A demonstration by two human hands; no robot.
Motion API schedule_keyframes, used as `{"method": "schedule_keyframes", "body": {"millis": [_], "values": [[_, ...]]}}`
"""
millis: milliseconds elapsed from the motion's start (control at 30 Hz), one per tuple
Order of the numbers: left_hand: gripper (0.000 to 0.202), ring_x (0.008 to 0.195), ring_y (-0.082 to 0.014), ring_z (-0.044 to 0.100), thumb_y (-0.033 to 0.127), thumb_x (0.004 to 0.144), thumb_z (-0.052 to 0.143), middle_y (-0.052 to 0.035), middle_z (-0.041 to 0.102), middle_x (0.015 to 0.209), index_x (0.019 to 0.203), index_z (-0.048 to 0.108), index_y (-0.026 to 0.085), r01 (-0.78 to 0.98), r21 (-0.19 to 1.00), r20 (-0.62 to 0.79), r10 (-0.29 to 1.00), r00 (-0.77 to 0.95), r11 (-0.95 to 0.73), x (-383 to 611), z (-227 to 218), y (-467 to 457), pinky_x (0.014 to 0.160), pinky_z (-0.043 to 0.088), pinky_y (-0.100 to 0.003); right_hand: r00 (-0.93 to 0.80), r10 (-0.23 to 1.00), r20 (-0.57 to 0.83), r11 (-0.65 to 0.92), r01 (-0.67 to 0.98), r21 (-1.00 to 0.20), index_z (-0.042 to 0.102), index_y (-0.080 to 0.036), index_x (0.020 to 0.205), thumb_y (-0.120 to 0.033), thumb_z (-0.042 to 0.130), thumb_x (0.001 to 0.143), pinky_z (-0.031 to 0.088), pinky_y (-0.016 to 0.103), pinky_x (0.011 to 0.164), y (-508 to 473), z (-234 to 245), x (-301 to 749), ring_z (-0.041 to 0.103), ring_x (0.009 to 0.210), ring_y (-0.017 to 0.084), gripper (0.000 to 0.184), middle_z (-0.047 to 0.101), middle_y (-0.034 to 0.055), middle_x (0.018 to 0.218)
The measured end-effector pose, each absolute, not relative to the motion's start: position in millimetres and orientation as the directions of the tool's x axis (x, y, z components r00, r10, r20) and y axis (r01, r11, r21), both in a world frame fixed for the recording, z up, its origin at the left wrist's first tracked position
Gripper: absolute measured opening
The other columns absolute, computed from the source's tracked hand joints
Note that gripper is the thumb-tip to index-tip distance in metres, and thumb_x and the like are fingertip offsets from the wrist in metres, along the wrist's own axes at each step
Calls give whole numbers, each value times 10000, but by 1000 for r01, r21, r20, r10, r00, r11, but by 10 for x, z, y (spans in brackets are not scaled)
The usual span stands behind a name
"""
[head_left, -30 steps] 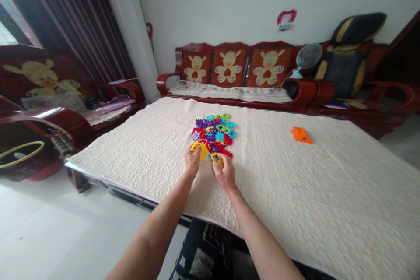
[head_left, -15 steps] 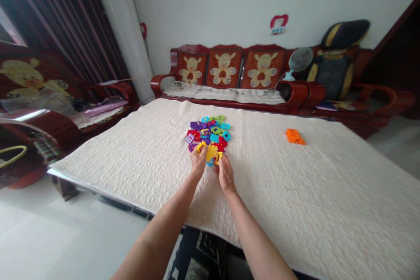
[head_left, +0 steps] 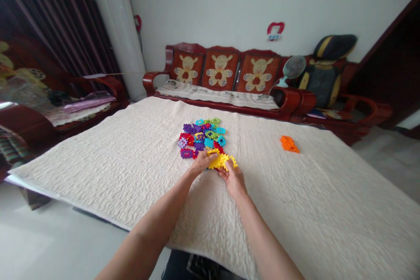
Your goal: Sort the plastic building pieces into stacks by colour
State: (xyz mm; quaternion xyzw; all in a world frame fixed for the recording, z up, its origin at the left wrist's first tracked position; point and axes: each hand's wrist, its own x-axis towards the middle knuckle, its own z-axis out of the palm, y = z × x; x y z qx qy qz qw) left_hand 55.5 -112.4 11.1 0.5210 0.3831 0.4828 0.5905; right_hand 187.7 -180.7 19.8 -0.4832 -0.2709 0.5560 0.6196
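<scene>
Yellow interlocking toy pieces (head_left: 219, 161) with notched edges are held up between my two hands, just in front of the pile. My left hand (head_left: 202, 162) grips them at the left, thumb on top. At their right end my right hand (head_left: 233, 176) pinches them between thumb and fingers. Behind lies a loose pile of similar toy pieces (head_left: 199, 145) in purple, red, blue and green. The near edge of the pile is partly hidden by my hands and the yellow pieces. Whether the yellow pieces are fully joined I cannot tell.
An orange cluster of toy pieces (head_left: 289, 144) sits apart on the right of the cream quilted table cover (head_left: 131, 162). Beyond the table stands a wooden sofa (head_left: 216, 100) with bear-patterned cushions. A small fan (head_left: 294, 68) and a massage seat cushion (head_left: 323, 81) are at the back right.
The yellow pieces, spread apart between my hands before, are now close together in one group. Both hands have shifted right of the pile's middle, and the view has turned slightly.
</scene>
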Motion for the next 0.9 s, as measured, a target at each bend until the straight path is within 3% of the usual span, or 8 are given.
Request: {"method": "schedule_keyframes", "body": {"millis": [100,200,367,467,600,733,800,900], "values": [[461,522,-101,525,534,671,758,0,633,658,865,688,121,-145,989,76,958,278,-36,626,66,-981,487,388,-212,290,944,-157,-61,-315,-947,635,-195,920,-454,750,643,542,231,543,-1694,207,1990,682,636,150,396,720,3,744],[454,537,-102,536,520,680,744,9,637,676,905,684,131,-172,982,114,971,212,-78,691,37,-843,496,406,-209,353,933,-65,-4,-171,-985,618,-184,916,-436,721,642,503,220,502,-1539,204,2167,661,592,145,387,702,0,707],[426,543,-119,574,473,659,764,31,630,666,916,649,152,-238,969,76,996,48,-62,725,-20,-750,513,467,-223,488,873,-10,19,-54,-998,556,-181,1137,-464,660,645,492,237,519,-1301,131,2617,680,642,168,577,717,25,823],[425,528,-120,580,447,655,780,42,628,658,937,647,157,-234,972,52,996,71,-34,714,-34,-772,509,482,-227,598,800,56,-47,155,-987,543,-175,1195,-505,617,671,524,292,603,-1223,31,2846,687,724,214,624,712,47,834],[414,534,-127,602,412,666,788,39,646,675,964,646,162,-225,974,42,995,88,-21,693,-8,-801,512,495,-225,637,709,302,-82,500,-862,524,-143,1253,-515,588,695,523,428,861,-1213,-74,2980,657,967,299,674,692,145,1039],[405,562,-139,616,393,697,778,19,672,714,1010,662,164,-175,983,67,993,93,-50,694,-15,-797,529,509,-232,468,574,672,90,779,-620,458,-85,1326,-444,583,747,387,564,1058,-1271,-50,2986,490,1269,372,692,535,256,1325],[392,614,-153,633,377,715,769,0,694,753,1037,681,171,-113,988,111,990,87,-101,716,-38,-800,559,517,-237,354,521,777,209,830,-518,465,-107,1328,-386,547,816,373,577,1075,-1307,-10,2936,468,1299,355,589,525,245,1343],[366,743,-188,669,326,736,757,-32,732,842,1072,712,187,20,975,220,969,115,-223,764,-65,-830,644,536,-251,190,572,798,388,794,-467,502,-154,1312,-325,489,890,444,533,1031,-1354,33,2777,545,1220,307,455,592,197,1273]]}}
